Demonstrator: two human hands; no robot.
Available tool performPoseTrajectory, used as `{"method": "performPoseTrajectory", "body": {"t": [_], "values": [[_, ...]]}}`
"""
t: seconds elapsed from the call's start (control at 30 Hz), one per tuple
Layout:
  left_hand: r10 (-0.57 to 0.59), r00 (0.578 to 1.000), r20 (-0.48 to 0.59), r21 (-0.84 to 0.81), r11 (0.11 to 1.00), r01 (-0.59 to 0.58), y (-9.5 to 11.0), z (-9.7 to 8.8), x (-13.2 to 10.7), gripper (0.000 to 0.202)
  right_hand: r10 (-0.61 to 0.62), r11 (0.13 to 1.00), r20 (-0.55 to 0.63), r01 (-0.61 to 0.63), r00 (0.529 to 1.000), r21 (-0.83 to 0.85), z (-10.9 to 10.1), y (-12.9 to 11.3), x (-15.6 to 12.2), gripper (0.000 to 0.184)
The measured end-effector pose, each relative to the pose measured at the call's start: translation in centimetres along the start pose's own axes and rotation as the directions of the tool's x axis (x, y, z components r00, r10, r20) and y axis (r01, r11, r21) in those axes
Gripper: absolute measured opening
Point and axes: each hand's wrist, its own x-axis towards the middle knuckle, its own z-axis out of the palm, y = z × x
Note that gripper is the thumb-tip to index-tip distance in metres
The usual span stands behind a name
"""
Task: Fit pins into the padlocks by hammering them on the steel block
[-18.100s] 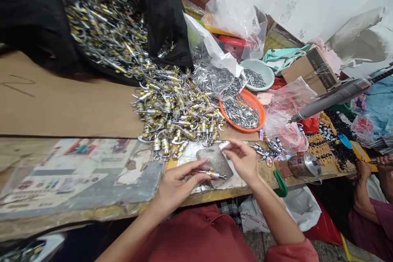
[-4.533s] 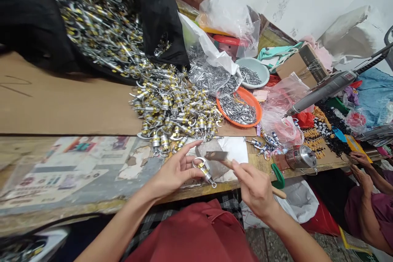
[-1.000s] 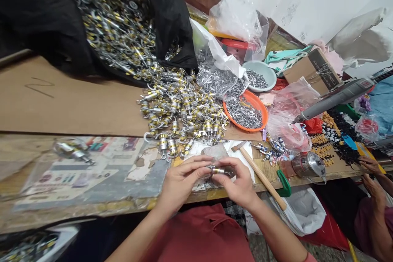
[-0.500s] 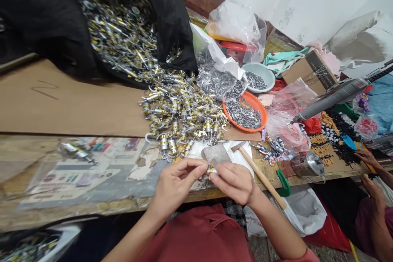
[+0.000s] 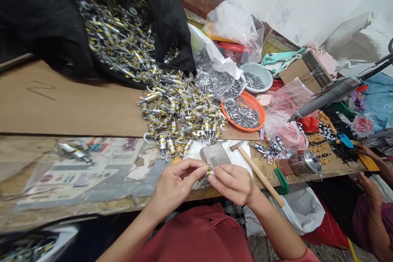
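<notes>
Between my two hands is a small silver-and-yellow metal piece, held just over the front edge of the workbench. My left hand pinches its left end between thumb and fingertips. From the other side, the fingers of my right hand close on its right end; they partly cover it. Right behind my hands lies a grey block on white sheeting. A hammer with a wooden handle rests to the right, its handle sticking out past the bench edge. Similar hooked silver-and-yellow pieces are heaped beyond.
A black bag spills more pieces at back left. An orange bowl and a pale blue bowl hold small metal parts. A grey electric screwdriver hangs at right, near a metal canister. A co-worker's hands are far right.
The whole view has shifted slightly left. My hands keep the metal piece in nearly the same place, with the right fingers covering a bit more of it.
</notes>
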Motion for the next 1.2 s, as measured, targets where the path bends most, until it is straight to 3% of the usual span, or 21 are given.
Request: {"method": "performPoseTrajectory", "body": {"t": [0.17,0.37,0.47,0.6,0.7,0.8,0.9,0.97,1.03,1.07,1.2], "values": [[-0.037,0.993,0.111,-0.117,0.992,0.05,0.0,-0.5,0.2,0.014,0.088,0.994,-0.04,-0.085,0.995,0.072,0.3,-0.3,-0.4,0.026],[-0.268,0.963,-0.033,-0.341,0.909,0.241,-1.3,0.8,-0.3,0.021,0.299,0.952,-0.047,-0.295,0.953,0.077,1.4,-1.1,-1.1,0.033],[-0.364,0.931,-0.016,-0.438,0.84,0.321,-1.9,1.5,-0.9,0.034,0.369,0.927,-0.039,-0.365,0.928,0.089,1.8,-1.5,-1.3,0.031],[-0.361,0.931,0.064,-0.504,0.793,0.342,-2.3,2.0,-1.4,0.065,0.527,0.833,-0.023,-0.511,0.85,0.214,1.8,-1.9,-1.4,0.018],[-0.368,0.926,0.081,-0.514,0.781,0.355,-2.5,2.3,-1.6,0.065,0.599,0.751,0.071,-0.59,0.798,0.296,1.4,-2.1,-1.3,0.016],[-0.34,0.934,0.109,-0.508,0.789,0.346,-2.8,2.3,-1.7,0.061,0.575,0.73,0.161,-0.592,0.802,0.341,0.7,-1.9,-1.1,0.018],[-0.306,0.943,0.129,-0.481,0.813,0.329,-3.1,2.2,-1.6,0.059,0.566,0.718,0.211,-0.602,0.797,0.349,-0.2,0.0,-1.1,0.019],[-0.29,0.943,0.164,-0.456,0.825,0.333,-3.3,2.0,-1.3,0.058,0.666,0.689,0.189,-0.693,0.721,0.213,-0.8,2.8,-1.2,0.017],[-0.276,0.938,0.21,-0.439,0.831,0.343,-3.3,1.9,-1.1,0.058,0.824,0.565,0.108,-0.82,0.557,-0.085,-1.3,6.7,-1.6,0.021],[-0.27,0.935,0.23,-0.432,0.833,0.346,-3.4,1.9,-0.9,0.059,0.857,0.515,0.083,-0.843,0.508,-0.153,-1.4,8.8,-1.8,0.024],[-0.256,0.924,0.285,-0.408,0.84,0.358,-3.4,1.7,-0.5,0.061,0.915,0.403,0.098,-0.864,0.392,-0.302,-0.8,15.4,-2.8,0.023]]}}
